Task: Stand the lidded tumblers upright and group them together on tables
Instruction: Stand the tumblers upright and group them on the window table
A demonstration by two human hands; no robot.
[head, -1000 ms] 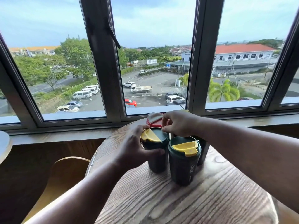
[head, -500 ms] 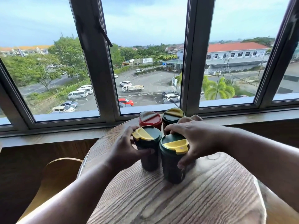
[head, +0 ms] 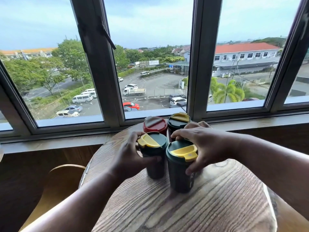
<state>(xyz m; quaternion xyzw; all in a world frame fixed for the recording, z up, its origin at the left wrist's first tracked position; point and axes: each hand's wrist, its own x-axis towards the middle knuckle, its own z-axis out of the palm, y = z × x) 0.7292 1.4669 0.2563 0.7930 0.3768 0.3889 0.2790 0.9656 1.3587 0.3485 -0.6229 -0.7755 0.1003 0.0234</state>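
Note:
Several lidded tumblers stand upright in a tight cluster on a round wooden table (head: 192, 210). My left hand (head: 132, 158) grips the near-left dark green tumbler (head: 154, 166) with a yellow-and-green lid, thumb across its front. My right hand (head: 204, 146) holds the near-right dark green tumbler (head: 181, 174), fingers curled over its lid rim and side. Behind them stand a red tumbler (head: 154, 125) with a grey-and-red lid and another dark green tumbler (head: 178, 121) with a yellow flap, partly hidden by my right hand.
A wide window with dark frames (head: 198, 64) and a sill (head: 66, 141) runs just behind the table. A light wooden chair back (head: 56, 186) curves up at the lower left beside the table's edge.
My right hand moved from the back tumblers onto the near-right tumbler and now holds it. My left hand stayed on the near-left tumbler. The back green tumbler is now uncovered.

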